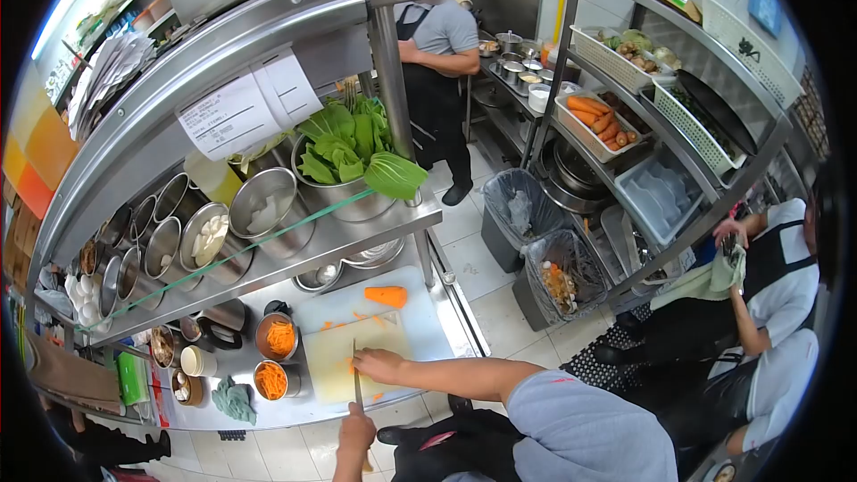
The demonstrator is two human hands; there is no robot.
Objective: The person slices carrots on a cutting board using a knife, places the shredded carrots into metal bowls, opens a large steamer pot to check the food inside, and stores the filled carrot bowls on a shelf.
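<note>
My left hand [357,433] is wrapped round the handle of a kitchen knife [358,390], its blade pointing away from me over the cutting board [326,375]. My right hand [382,366] reaches in from the right, fingers curled down beside the blade on carrot pieces [351,364], mostly hidden under them. A peeled carrot chunk [386,296] lies at the board's far end, with orange scraps nearby. Left of the board stand two metal containers of carrot strips [280,337], the nearer one [270,380] close to the board's edge.
A steel shelf [268,281] with metal pots and leafy greens [357,143] overhangs the counter. A green cloth [234,400] lies at left. Bins [562,277] and a rack [616,161] stand right. One person [437,45] is behind; others [759,303] are at right.
</note>
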